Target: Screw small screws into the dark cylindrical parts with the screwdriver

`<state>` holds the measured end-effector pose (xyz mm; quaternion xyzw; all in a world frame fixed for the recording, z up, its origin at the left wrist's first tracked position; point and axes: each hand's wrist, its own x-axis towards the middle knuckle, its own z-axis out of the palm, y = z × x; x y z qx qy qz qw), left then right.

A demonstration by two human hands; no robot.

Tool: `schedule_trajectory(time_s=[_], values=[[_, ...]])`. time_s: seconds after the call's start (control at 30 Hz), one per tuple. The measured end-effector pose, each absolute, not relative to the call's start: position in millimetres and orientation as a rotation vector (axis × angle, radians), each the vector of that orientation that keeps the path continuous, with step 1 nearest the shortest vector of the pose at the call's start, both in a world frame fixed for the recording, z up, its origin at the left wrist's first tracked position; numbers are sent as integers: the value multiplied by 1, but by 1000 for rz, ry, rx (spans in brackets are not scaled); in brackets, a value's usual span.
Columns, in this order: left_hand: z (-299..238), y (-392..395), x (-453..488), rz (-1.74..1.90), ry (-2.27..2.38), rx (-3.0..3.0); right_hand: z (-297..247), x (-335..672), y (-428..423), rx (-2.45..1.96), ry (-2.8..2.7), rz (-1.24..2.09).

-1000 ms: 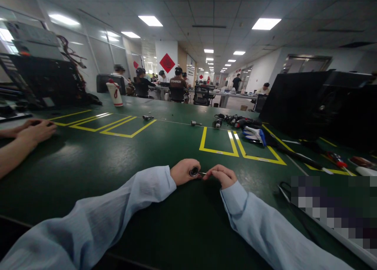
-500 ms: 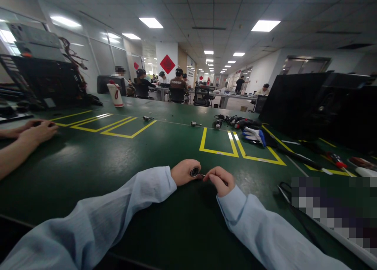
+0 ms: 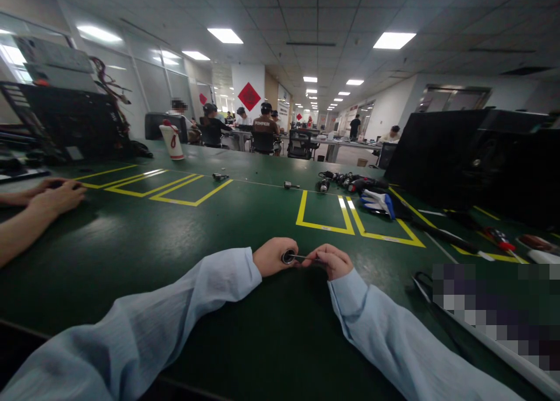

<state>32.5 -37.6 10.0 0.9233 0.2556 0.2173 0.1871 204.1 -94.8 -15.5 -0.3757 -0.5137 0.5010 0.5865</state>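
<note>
Both my forearms, in light blue sleeves, rest on the green table point(image 3: 144, 243). My left hand point(image 3: 271, 256) is closed round a small round dark part with a metal rim point(image 3: 287, 256). My right hand point(image 3: 332, 261) pinches a thin metal rod point(image 3: 303, 257) whose tip points into that part. The two hands sit close together, a little apart, joined by the rod.
Another person's hands point(image 3: 52, 195) lie on the table at far left. Yellow tape boxes point(image 3: 326, 214) mark the table. Beyond lie small bits point(image 3: 220, 177), black tools point(image 3: 345, 180), a white and blue glove point(image 3: 378, 201), screwdrivers point(image 3: 499, 236), dark cases point(image 3: 472, 156) and a white cup point(image 3: 171, 140).
My right hand has shifted slightly right and turned, and more of the rod now shows between the hands. My left hand has stayed put.
</note>
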Motion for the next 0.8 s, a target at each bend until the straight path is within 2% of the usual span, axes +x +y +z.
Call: schedule_trajectory(time_s=[0.13,0.27,0.53,0.67,0.8], values=[[11,-37,33,585,725,2602,-9,200,-106,-978,-1388,862],[9,-35,32,657,685,2573,-6,195,-109,-980,-1454,785],[8,-33,27,817,695,2440,-18,195,-95,-759,-1055,1385],[9,-33,28,875,713,2388,-20,196,-91,-717,-989,1476],[8,-32,29,892,723,2373,-19,196,-92,-753,-1011,1430]])
